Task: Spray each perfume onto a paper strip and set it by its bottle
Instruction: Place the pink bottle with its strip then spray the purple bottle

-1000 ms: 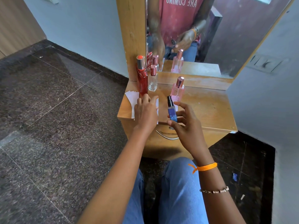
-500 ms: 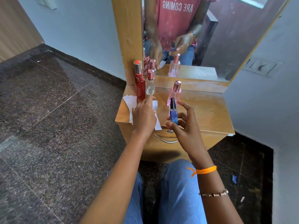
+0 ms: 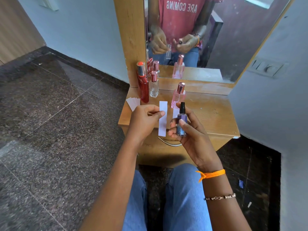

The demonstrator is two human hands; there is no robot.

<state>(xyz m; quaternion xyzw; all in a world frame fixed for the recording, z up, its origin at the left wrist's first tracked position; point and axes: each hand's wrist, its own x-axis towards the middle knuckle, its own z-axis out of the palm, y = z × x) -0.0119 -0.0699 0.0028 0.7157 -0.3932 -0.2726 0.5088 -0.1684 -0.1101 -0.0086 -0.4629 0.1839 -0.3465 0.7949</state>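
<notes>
My left hand (image 3: 145, 120) pinches a white paper strip (image 3: 163, 119) by its left edge and holds it upright above the table's front edge. My right hand (image 3: 188, 129) grips a small purple spray bottle (image 3: 181, 122) with a black nozzle, uncapped, just right of the strip. On the wooden dressing table (image 3: 215, 114) stand a tall red bottle (image 3: 143, 84), a clear bottle (image 3: 154, 87) with a rose-gold cap and a pink bottle (image 3: 178, 95). Another strip (image 3: 175, 113) lies flat in front of the pink bottle. Spare strips (image 3: 133, 102) lie fanned at the table's left edge.
A mirror (image 3: 208, 35) behind the table reflects the bottles and my hands. A metal drawer handle (image 3: 170, 143) sits under the tabletop's front edge. My knees in blue jeans (image 3: 183, 194) are close to the drawer. A grey wall with a switch plate (image 3: 266, 67) stands to the right.
My left hand has lifted one strip off the pile at the table's left and brought it beside the purple bottle. My right hand has raised the bottle slightly.
</notes>
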